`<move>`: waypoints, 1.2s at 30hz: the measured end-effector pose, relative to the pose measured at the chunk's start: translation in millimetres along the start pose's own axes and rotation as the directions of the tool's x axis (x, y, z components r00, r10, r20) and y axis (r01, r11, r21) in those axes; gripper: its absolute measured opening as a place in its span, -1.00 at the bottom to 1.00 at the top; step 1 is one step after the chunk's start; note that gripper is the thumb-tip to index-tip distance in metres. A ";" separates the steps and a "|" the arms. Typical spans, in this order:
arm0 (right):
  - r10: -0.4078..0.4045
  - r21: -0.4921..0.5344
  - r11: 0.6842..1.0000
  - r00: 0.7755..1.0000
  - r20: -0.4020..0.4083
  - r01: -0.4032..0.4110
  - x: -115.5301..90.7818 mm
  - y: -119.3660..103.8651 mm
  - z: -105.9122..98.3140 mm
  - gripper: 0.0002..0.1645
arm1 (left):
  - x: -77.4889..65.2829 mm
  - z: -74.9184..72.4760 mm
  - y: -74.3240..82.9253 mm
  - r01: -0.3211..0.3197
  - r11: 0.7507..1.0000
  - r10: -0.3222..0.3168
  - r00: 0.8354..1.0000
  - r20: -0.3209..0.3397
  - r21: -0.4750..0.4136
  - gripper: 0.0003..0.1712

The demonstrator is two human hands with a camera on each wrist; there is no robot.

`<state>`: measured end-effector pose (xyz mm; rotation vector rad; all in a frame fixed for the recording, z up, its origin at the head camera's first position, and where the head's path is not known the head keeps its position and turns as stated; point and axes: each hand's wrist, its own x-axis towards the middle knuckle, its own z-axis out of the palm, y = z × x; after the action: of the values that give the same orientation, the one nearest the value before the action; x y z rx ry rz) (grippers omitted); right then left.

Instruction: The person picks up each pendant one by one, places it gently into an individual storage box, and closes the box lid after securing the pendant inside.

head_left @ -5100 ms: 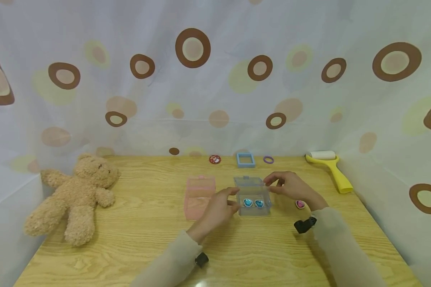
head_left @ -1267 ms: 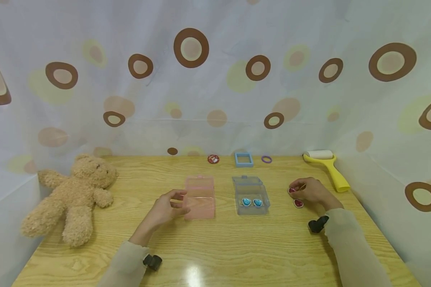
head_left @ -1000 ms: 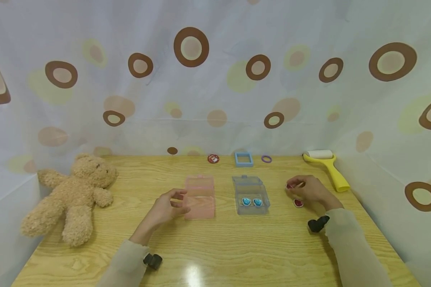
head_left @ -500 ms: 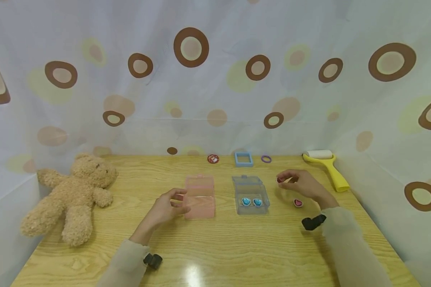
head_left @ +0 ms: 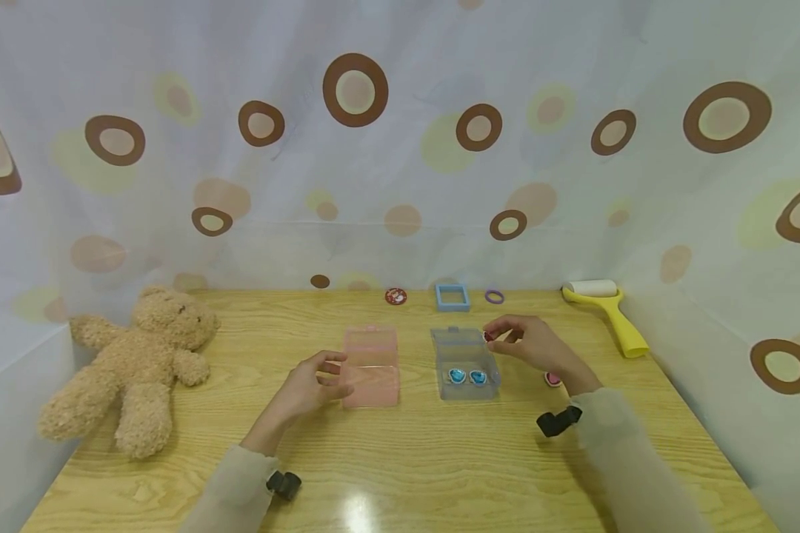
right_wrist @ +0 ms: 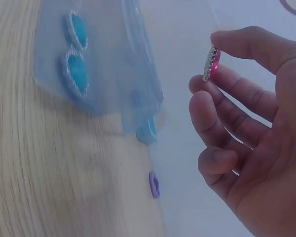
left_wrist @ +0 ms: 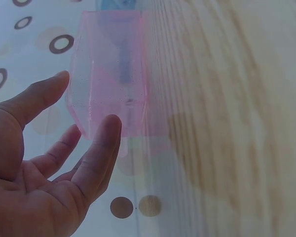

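My right hand [head_left: 530, 344] pinches a pink gem [right_wrist: 213, 63] with a silvery beaded rim between thumb and fingertips. It is raised at the right edge of the clear bluish box [head_left: 467, 355], whose lid stands open at the back. Two blue gems [head_left: 467, 377] lie side by side in that box. A second pink gem [head_left: 552, 379] rests on the table, partly covered by the right wrist. My left hand [head_left: 310, 385] has relaxed, parted fingers at the left side of an open pink box [head_left: 371, 385], holding nothing.
A teddy bear [head_left: 143, 363] lies at the left. Along the back edge are a red round badge [head_left: 396, 296], a light blue square frame [head_left: 452, 297] and a purple ring [head_left: 494, 296]. A yellow-handled lint roller [head_left: 613, 314] lies at the back right.
My right hand has picked up one pink gem from the right side of the table and carried it left to the bluish box. The left hand has shifted from that box to the pink one.
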<state>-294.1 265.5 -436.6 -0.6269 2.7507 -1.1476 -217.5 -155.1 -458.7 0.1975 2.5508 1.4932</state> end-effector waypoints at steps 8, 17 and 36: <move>0.001 0.047 0.999 1.000 0.026 -0.002 6.7 -24.2 17.3 -0.59 | -1.5 -0.8 0.1 -0.014 1.000 0.015 1.000 0.012 -0.006 -0.28; -0.051 0.034 0.998 0.997 0.051 0.049 12.7 -38.4 33.9 -0.61 | 0.4 -0.7 -1.1 -0.008 1.000 0.008 1.000 0.017 -0.026 -0.28; -0.133 0.048 0.991 0.983 0.124 0.128 22.1 -73.4 64.5 -0.65 | -0.9 -1.7 -2.2 -0.037 0.999 0.036 0.999 0.036 0.006 -0.27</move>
<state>-274.1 167.5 -429.8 -0.8550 2.6073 -1.1420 -217.1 -157.9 -459.8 0.2705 2.5378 1.4803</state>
